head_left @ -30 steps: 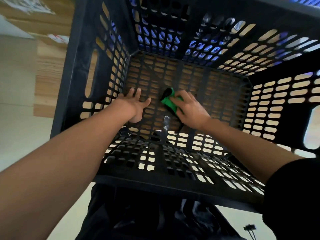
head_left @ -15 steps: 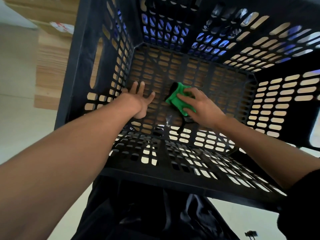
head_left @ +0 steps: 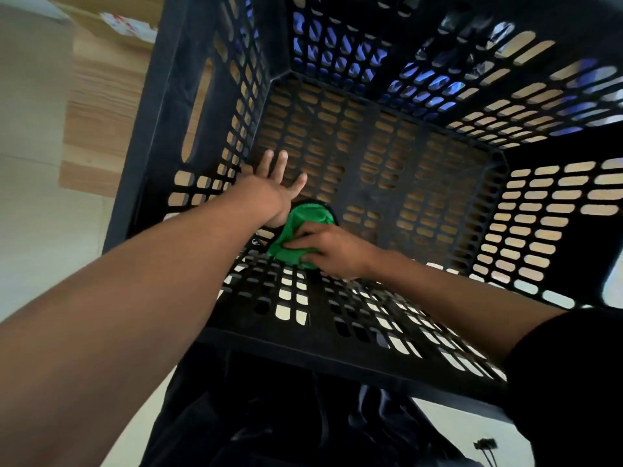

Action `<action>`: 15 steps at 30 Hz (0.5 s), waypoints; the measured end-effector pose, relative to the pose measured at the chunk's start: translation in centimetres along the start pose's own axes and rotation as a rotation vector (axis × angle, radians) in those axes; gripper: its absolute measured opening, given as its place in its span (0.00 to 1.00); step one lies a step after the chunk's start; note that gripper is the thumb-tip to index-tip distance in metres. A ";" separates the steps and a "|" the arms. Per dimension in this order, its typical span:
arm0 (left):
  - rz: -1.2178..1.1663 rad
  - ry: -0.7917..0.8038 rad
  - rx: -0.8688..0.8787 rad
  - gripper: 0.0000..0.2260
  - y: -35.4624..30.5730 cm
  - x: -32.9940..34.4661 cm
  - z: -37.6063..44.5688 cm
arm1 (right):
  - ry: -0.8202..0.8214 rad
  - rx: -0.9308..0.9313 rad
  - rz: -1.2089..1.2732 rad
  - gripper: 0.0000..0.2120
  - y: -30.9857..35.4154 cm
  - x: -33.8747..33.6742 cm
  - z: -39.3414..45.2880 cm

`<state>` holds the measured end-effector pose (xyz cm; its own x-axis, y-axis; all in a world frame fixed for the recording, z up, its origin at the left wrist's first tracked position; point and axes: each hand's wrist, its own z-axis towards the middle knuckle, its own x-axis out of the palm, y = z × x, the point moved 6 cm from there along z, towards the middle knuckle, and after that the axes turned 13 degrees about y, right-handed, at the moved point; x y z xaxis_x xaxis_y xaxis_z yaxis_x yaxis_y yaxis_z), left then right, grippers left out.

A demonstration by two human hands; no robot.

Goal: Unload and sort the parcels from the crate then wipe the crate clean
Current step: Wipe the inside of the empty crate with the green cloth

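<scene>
My right hand (head_left: 332, 252) had its grip curled tight on the green cloth (head_left: 296, 235), fingers bunching it against the crate (head_left: 371, 170) floor at the near edge, where floor meets the near wall. My left hand (head_left: 269, 187) lay flat just beside it, touching the cloth's left side, grip wide, fingers spread and pressed on the slotted floor close to the left wall. The cloth sat between both hands, partly hidden under my left wrist. Around the grip stood the crate's black slotted walls on every side. Beyond the left wall lay the wooden tabltop's pale grain, or rather the tabletop (head_left: 101, 106), with a cardboard box (head_left: 111, 23) farther off.
</scene>
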<state>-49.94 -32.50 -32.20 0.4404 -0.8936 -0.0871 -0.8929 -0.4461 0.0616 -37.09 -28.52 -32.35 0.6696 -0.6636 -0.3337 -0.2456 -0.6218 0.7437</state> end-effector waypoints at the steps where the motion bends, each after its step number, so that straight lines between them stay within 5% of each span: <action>1: 0.013 -0.010 0.005 0.43 -0.1 -0.1 -0.1 | -0.041 -0.012 -0.016 0.20 -0.3 -0.5 -0.6; 5: 0.049 -0.035 0.007 0.43 0.2 0.0 0.5 | -0.268 -0.018 -0.334 0.24 -2.1 -2.2 -3.0; 9: 0.055 -0.044 0.018 0.41 0.1 -0.1 0.2 | -0.331 0.066 -0.505 0.25 -3.6 -2.3 -3.2; 15: 0.065 -0.073 0.024 0.41 0.5 -0.6 -0.5 | -0.189 -0.141 -0.384 0.21 -3.2 -0.7 -3.2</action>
<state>-50.59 -32.14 -31.66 0.3743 -0.9141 -0.1558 -0.9217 -0.3852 0.0458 -34.50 -24.76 -32.62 0.5507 -0.4680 -0.6912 0.1027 -0.7837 0.6125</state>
